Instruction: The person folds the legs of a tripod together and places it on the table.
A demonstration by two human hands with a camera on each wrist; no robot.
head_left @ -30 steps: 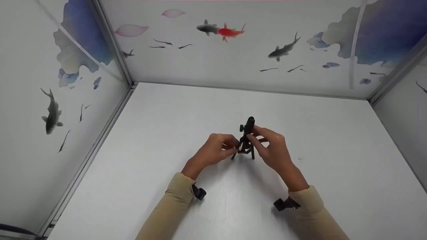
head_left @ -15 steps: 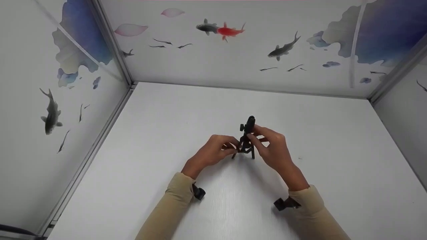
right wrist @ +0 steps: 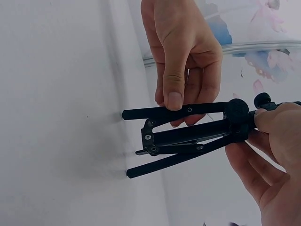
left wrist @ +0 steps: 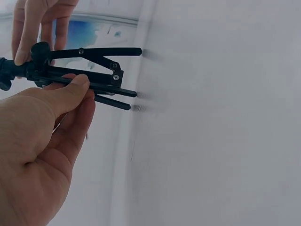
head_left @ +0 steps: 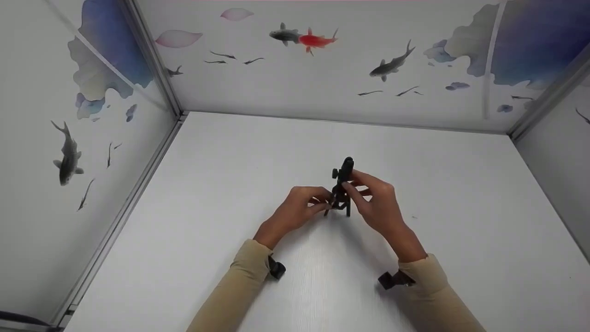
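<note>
A small black tripod (head_left: 346,171) stands upright on the white table, its legs partly spread. My left hand (head_left: 295,210) pinches one of the legs between thumb and fingers, as the left wrist view shows with the thumb (left wrist: 79,84) on top of that leg. Higher up, my right hand (head_left: 382,210) grips the column below the head, thumb and fingers on opposite sides. In the right wrist view, hinged braces (right wrist: 148,137) join the legs to the centre column (right wrist: 188,134). A knob (head_left: 335,174) sticks out at the tripod's upper left.
The white table (head_left: 230,152) is bounded by panels painted with fish, the back wall (head_left: 322,92) and left wall (head_left: 37,221) among them. Black wrist cameras (head_left: 276,269) are strapped at both cuffs. A tiny speck (head_left: 414,216) lies right of the tripod.
The tripod's left leg has swung slightly inward with my left hand, so the legs stand closer together. My right hand keeps its grip. The head view has shifted slightly.
</note>
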